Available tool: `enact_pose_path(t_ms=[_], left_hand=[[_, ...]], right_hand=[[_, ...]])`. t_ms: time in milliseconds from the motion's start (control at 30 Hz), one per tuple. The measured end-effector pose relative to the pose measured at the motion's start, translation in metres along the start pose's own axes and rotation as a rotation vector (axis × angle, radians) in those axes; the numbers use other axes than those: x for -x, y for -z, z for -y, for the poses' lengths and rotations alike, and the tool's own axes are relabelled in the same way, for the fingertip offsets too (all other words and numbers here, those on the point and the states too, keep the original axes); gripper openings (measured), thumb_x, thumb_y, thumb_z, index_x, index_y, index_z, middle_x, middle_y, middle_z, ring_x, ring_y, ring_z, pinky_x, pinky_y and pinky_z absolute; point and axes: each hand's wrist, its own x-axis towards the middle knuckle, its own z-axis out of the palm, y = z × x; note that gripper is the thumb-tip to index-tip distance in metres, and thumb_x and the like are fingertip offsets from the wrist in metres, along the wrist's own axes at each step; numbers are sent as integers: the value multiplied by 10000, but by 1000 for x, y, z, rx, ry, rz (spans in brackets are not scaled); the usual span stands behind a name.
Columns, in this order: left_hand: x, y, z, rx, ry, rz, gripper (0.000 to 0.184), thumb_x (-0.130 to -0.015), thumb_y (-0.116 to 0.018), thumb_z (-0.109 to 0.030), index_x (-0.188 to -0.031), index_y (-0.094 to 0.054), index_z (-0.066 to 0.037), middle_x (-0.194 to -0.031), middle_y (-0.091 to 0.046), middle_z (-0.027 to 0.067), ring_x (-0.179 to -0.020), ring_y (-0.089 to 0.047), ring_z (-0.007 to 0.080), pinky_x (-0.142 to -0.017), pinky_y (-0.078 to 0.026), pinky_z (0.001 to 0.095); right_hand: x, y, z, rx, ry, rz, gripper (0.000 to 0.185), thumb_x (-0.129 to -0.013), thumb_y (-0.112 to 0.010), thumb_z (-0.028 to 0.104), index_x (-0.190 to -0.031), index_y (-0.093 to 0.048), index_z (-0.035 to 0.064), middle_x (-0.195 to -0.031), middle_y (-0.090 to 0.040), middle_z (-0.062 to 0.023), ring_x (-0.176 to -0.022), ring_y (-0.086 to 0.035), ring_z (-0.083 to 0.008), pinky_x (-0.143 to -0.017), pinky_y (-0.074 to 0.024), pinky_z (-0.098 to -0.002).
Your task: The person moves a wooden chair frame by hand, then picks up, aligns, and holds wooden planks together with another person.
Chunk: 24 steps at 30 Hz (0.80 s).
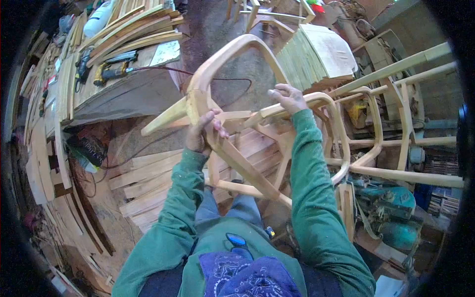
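In the head view my left hand [205, 131] is wrapped round a joint of a pale wooden chair frame [225, 57], with its fingers on the near side of the wood. The frame is tilted, its rounded loop pointing away from me and a tapered leg [166, 116] sticking out to the left. My right hand [289, 97] is raised near the right end of that loop, its fingers curled in a pinch. Whatever it may hold is too small to make out. Below the right wrist lies another curved wooden frame [341, 133].
Further chair frames [405, 143] stand on the right beside a green machine [398, 198]. A bench [133, 94] at left carries wood strips and a yellow cordless drill [109, 73]. Planks [148, 173] lie on the floor. A stack of thin boards [307, 57] is behind.
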Motion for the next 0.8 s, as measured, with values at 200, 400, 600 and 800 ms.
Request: enact_pose_path(t_ms=[200, 400, 600, 800], left_hand=[[-9, 6, -20, 26, -36, -23, 346, -875, -616, -287, -1105, -476, -71, -722, -532, 46, -640, -585, 227, -668, -512, 423], [-14, 4, -18, -52, -89, -81, 369, -879, -575, -346, -1095, -432, -83, -700, -508, 40, -625, -580, 223, -647, -488, 447], [-24, -1, -15, -84, -125, -128, 424, -875, -562, -382, -1110, -418, -60, -670, -501, 39, -585, -576, 216, -636, -494, 435], [-28, 16, -13, -59, -141, -111, 473, -868, -567, -392, -1126, -401, -32, -640, -492, 39, -559, -576, 217, -622, -495, 436]], right_hand=[[-76, 97, -112, 191, 19, -176, 620, -764, -762, 265, -1233, -526, -66, -1191, -608, -198, -1093, -596, -237, -943, -468, -324], [-177, 95, -206, 258, 24, -101, 798, -711, -788, 217, -1362, -403, -37, -1376, -461, -202, -1282, -441, -281, -1070, -355, -351], [-233, 37, -223, 465, 111, -25, 849, -620, -841, 236, -1328, -408, 57, -1296, -499, -154, -1219, -471, -277, -1025, -368, -343], [-313, 15, -319, 329, 11, -3, 614, -580, -847, 185, -1095, -536, 62, -982, -623, -128, -980, -592, -275, -837, -466, -377]])
